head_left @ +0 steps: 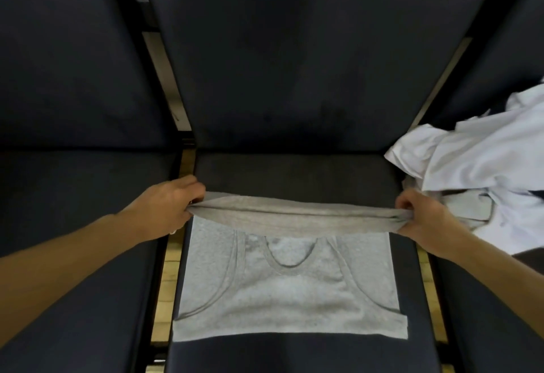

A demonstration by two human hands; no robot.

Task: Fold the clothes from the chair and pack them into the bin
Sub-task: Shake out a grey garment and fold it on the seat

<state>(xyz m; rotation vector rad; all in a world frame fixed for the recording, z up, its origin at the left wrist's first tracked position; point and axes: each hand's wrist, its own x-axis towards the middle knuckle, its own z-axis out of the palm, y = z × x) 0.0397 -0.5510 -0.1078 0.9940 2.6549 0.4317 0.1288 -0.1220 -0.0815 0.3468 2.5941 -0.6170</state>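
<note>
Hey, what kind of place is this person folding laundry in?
Probably a waiting area or lobby, not a home: a row of matching dark padded chairs joined side by side, with wood flooring showing through the gaps between the seats.

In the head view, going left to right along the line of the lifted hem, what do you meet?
Left chair seat → left hand pinching the hem → grey tank top on the middle chair seat → right hand pinching the other end → pile of white clothes.
</note>
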